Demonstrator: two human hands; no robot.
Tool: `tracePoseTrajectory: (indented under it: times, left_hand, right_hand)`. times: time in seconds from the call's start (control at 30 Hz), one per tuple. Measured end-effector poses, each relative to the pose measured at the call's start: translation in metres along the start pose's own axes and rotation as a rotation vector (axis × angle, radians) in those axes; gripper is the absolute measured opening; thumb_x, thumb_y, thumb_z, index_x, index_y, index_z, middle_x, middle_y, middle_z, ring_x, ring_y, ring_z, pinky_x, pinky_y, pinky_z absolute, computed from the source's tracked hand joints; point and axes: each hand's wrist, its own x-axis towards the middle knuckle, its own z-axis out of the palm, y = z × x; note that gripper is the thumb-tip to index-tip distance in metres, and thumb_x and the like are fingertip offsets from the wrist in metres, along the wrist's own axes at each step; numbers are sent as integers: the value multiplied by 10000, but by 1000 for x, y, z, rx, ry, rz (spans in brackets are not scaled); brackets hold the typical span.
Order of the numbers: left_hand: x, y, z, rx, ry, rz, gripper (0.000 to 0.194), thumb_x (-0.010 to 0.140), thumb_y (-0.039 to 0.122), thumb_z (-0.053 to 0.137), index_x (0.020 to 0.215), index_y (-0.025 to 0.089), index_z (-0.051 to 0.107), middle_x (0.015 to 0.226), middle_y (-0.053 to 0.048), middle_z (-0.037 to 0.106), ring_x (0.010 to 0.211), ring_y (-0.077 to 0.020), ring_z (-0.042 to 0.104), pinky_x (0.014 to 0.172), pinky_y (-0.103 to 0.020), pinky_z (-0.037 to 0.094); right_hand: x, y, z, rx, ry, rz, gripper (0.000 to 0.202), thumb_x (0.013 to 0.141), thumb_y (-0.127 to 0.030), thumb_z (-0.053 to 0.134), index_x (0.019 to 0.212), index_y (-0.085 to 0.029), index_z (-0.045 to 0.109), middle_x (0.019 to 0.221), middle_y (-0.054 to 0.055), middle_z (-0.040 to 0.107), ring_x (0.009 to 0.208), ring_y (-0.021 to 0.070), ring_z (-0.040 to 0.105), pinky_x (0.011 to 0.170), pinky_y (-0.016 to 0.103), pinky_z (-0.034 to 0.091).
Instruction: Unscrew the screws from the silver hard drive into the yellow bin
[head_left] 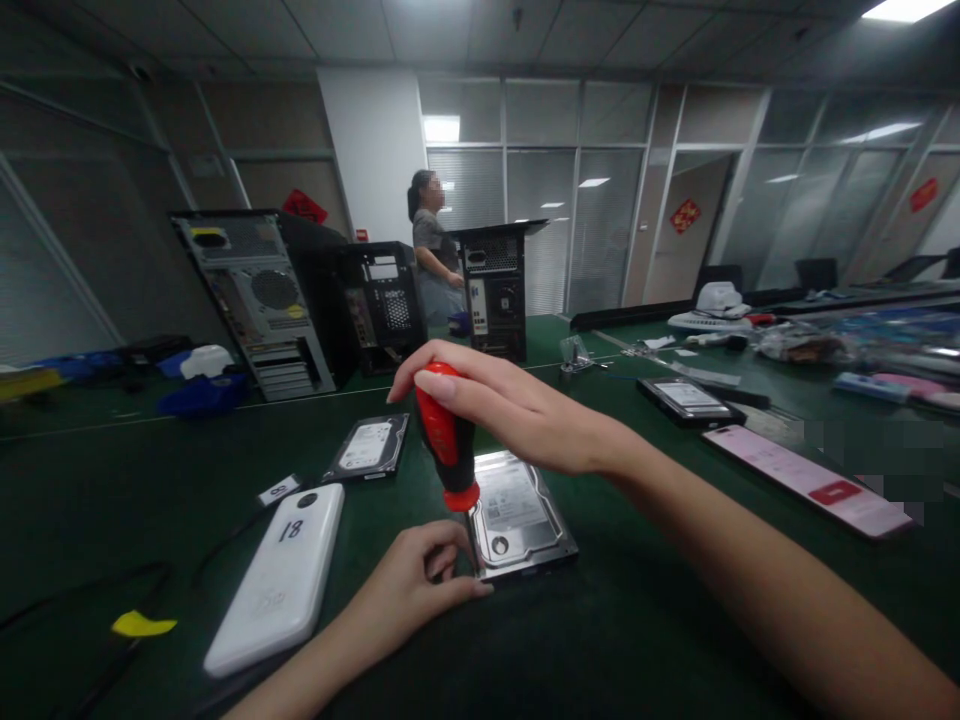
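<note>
A silver hard drive (521, 512) lies label up on the green table before me. My right hand (514, 405) is closed over the top of a red and black screwdriver (447, 432). The screwdriver stands nearly upright, its shaft reaching down to the drive's near left corner. At that corner my left hand (420, 572) grips the edge of the drive with curled fingers, close beside the shaft. The exact contact of the screwdriver's tip is hidden. Left of the drive lies a second hard drive (367, 447).
A white power bank (281, 575) marked 18 lies at the left. On the right are a pink-screened phone (806, 478) and another hard drive (690, 398). Computer cases (259, 300) stand at the back, with a person (433, 245) behind them.
</note>
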Motion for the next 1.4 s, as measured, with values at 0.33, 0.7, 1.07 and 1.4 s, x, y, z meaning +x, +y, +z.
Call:
tracePoseTrajectory:
  times: [0.33,0.7,1.07,1.4]
  left_hand:
    - [-1,1,-1,64,20,74,271,727,387,718,839,146,665,778,14,508,632,-122,416,552,-212,302]
    - [-1,0,0,118,18,81,286,743,416,705,855,156,663,707,31,462,602,-120,404,541,-218,306]
    - [-3,6,-3,133,5,85,261,756,382,696,868,152,645,708,43,433,620,-121,408,556,-218,314]
    - [-6,12,-5,152,-3,92,234,757,365,696,864,163,644,731,39,458,640,-126,420,566,-214,317]
  right_hand:
    - [16,-33,-39,-469,-321,123,262,955,-298,433,1045,-119,601,977,49,616,837,122,565,694,233,434]
    - [12,-25,-27,-384,-258,92,235,976,-278,384,1048,-132,553,943,18,582,710,67,548,558,162,415]
    - [2,-19,-39,-313,-282,73,367,891,-220,541,1248,-141,503,1159,81,569,808,103,603,609,194,510]
    - [4,-26,-36,-454,-205,165,354,813,-472,596,924,-135,584,829,23,592,710,123,550,598,249,431]
